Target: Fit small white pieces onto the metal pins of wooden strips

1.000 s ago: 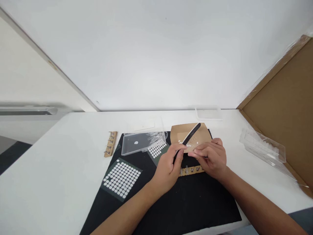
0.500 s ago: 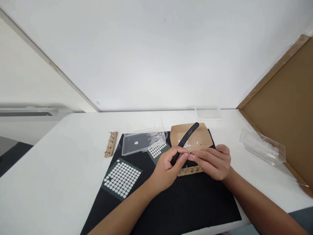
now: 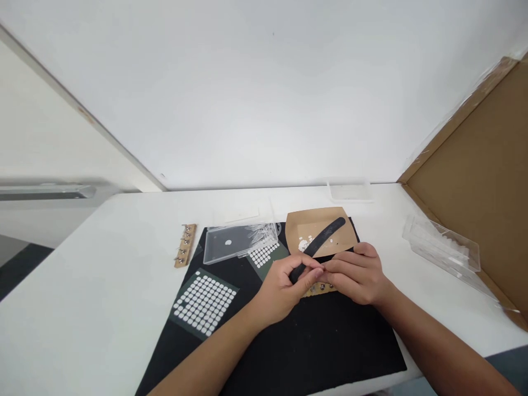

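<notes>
My left hand (image 3: 284, 283) is closed around a dark curved nail file (image 3: 325, 236), whose far end points up and to the right over the paper tray (image 3: 301, 220). My right hand (image 3: 357, 275) is pinched, its fingertips meeting those of the left. Whatever small piece lies between the fingertips is hidden. Just below the hands lies a tan strip (image 3: 310, 293) with metal clips, partly covered by them. White bits (image 3: 304, 243) are scattered in the brown paper tray behind the file.
On the black mat (image 3: 305, 346) lie two sheets of white dots (image 3: 206, 302) and a clear box (image 3: 218, 250) of clear nail tips. Another clip strip (image 3: 185, 246) lies left. Clear containers (image 3: 449, 247) stand right, beside a cardboard panel (image 3: 487, 181). A clear lid (image 3: 350, 191) sits behind.
The file has swung lower and to the right, its tip now over the tray's right side. My fingertips remain together, and the right hand has shifted slightly left.
</notes>
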Demonstrator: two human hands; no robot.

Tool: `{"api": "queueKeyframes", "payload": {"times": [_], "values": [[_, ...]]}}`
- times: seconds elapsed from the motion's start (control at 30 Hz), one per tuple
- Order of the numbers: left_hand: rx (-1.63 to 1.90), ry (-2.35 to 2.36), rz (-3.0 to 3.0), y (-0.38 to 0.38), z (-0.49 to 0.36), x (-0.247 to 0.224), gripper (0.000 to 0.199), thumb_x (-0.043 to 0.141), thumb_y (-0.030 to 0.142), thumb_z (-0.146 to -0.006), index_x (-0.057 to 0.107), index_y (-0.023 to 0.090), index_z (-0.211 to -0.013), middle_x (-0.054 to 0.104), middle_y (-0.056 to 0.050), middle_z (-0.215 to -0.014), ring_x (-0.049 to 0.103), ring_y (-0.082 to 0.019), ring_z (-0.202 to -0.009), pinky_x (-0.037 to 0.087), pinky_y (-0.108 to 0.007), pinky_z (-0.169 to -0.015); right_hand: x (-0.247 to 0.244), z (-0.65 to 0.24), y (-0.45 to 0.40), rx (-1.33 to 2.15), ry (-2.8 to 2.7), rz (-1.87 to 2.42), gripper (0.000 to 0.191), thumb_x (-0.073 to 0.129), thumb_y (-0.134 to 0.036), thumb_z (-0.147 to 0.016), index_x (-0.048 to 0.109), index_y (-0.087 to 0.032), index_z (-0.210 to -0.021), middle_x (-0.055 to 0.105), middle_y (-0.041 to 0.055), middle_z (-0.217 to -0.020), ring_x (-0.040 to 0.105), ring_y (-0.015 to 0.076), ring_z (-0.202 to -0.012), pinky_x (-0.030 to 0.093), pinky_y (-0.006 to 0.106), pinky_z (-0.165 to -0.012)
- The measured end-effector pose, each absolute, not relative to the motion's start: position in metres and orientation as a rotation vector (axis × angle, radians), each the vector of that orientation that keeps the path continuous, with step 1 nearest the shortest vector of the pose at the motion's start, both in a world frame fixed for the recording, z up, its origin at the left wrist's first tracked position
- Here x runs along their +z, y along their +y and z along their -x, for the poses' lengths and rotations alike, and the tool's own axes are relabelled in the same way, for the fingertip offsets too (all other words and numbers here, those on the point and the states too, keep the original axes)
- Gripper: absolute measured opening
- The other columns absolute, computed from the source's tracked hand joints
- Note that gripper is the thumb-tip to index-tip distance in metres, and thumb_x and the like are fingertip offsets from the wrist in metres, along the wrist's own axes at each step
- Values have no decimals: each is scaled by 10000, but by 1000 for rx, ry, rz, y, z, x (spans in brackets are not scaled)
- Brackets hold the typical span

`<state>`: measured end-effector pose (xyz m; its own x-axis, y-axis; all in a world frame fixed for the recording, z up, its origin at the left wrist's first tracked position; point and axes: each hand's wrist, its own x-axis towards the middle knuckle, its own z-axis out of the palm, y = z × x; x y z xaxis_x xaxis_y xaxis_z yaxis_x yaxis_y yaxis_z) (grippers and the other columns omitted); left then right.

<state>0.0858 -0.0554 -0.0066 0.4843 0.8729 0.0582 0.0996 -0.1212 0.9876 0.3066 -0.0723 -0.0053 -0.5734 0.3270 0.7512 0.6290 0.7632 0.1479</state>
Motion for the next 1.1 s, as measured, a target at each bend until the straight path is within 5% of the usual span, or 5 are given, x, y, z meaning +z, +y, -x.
{"api": "queueKeyframes", "payload": {"times": [0.37,0.57,0.77,1.1], "values": [[817,891,-1596,-56,-87,-12,273,680,447,-990,741,198,-895,574,40,-579,528,-118,-534,429,-215,-515,-5,-306,-72,-221,-2148,897,287,876,-384,-934,676,-232,-1072,789,-33,-860,703,130,-721,359,345,-772],[808,861,-1731,-53,-86,-10,252,653,391,-1010,760,194,-895,727,-7,-754,650,-145,-689,512,-235,-652,-4,-309,-73,-149,-2128,893,293,896,-420,-904,685,-223,-955,705,-38,-751,637,128,-656,331,347,-748],[963,940,-1872,-47,-83,-16,239,592,333,-1044,778,200,-973,787,-32,-876,709,-161,-761,538,-249,-710,-3,-317,-70,128,-2219,876,487,857,-654,-841,680,-201,-870,651,-47,-696,609,124,-653,314,336,-730],[1138,977,-2020,-47,-80,-18,232,614,256,-1019,660,192,-801,498,63,-591,471,-92,-517,394,-217,-546,-15,-319,-69,368,-2313,971,508,848,-689,-824,710,-201,-853,660,-29,-755,612,144,-715,271,337,-754]]}}
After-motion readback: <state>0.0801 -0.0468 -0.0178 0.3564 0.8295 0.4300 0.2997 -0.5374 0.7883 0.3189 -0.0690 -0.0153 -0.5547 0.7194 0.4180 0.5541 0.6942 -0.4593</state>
